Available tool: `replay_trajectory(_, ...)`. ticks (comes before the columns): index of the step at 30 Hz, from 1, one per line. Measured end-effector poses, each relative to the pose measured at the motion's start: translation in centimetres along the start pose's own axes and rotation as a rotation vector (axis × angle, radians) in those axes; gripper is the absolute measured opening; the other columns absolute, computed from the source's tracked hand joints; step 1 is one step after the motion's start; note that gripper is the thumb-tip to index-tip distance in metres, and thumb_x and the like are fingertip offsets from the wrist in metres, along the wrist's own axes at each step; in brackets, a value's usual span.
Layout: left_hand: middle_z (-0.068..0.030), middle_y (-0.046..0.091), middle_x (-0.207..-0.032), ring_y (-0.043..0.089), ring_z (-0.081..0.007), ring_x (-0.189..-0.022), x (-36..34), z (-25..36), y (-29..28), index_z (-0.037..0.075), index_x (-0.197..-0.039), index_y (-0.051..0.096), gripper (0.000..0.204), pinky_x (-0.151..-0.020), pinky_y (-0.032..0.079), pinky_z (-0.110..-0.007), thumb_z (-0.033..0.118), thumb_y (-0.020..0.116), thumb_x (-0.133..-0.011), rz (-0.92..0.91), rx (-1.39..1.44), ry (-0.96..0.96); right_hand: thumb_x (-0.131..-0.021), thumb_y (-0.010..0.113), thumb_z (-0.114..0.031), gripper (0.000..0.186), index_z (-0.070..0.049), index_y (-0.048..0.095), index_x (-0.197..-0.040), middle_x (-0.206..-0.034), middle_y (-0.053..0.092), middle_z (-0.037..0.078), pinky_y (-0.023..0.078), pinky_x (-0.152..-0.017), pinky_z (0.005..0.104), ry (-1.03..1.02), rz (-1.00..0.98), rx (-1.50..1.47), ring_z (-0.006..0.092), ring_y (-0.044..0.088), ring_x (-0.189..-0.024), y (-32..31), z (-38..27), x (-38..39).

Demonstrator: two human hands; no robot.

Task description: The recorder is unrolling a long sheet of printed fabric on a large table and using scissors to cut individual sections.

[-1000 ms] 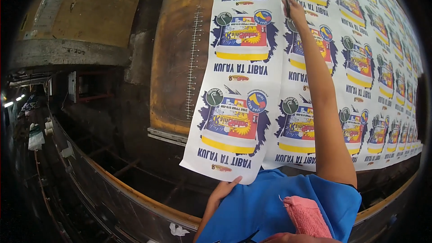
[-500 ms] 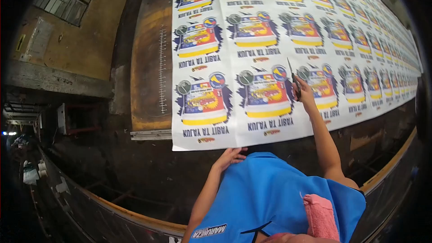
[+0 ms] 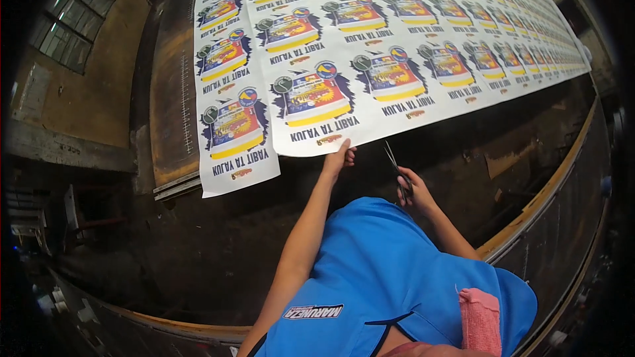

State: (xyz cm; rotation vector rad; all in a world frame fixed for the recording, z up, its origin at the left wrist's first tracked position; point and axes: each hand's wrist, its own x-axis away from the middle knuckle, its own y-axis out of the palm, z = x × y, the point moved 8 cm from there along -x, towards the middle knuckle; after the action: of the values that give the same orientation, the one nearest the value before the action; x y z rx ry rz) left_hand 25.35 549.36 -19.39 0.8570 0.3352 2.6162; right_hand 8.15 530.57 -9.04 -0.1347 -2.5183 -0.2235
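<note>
One printed sheet (image 3: pixel 403 43), likely light and limp, is best held by its near edge, where the left hand (image 3: pixel 340 158) pinches it, the right hand (image 3: pixel 413 188) gripping scissors (image 3: pixel 393 158).

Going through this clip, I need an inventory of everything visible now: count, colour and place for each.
table: one, brown and black, left to centre
printed sheet: one, white with multicoloured prints, spread across the table
printed strip: one, white with matching prints, at the sheet's left, near end past the table's edge
scissors: one pair, dark-handled, below the sheet's near edge
wall: one, tan, upper left
window: one, dark-framed, in the wall
rail: one, orange-brown, lower right
shirt: one, blue, bottom centre
cloth: one, pink, on the shirt
left hand: one, bare, gripping the sheet's near edge
right hand: one, bare, holding the scissors
Details toward the rim are too dim to list.
</note>
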Motion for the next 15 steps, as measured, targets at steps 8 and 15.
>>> replay_trajectory(8, 0.0008, 0.062, -0.07, 0.059, -0.0086, -0.063, 1.9, 1.7, 0.2, 0.004, -0.094, 0.069, 0.043, -0.061, 0.054, -0.025, 0.045, 0.061, -0.099, 0.031, -0.082, -0.01, -0.097, 0.068, -0.028, 0.061, -0.011, 0.045, -0.151, -0.072, 0.057, -0.002, 0.041, -0.047, 0.0221, -0.133, -0.003, -0.095, 0.007, 0.054, -0.055, 0.9, -1.5, -3.9)
replay_trajectory(15, -0.0015, 0.062, -0.072, 0.06, -0.0124, -0.065, 2.0, 1.8, 0.5, 0.005, -0.09, 0.067, 0.04, -0.062, 0.052, -0.027, 0.044, 0.066, -0.097, 0.027, -0.084, -0.04, -0.098, 0.067, -0.026, 0.059, -0.014, 0.045, -0.152, -0.071, 0.056, -0.002, 0.039, -0.047, 0.0215, -0.131, -0.014, -0.164, 0.0066, 0.053, -0.054, 1.4, -2.2, -5.5)
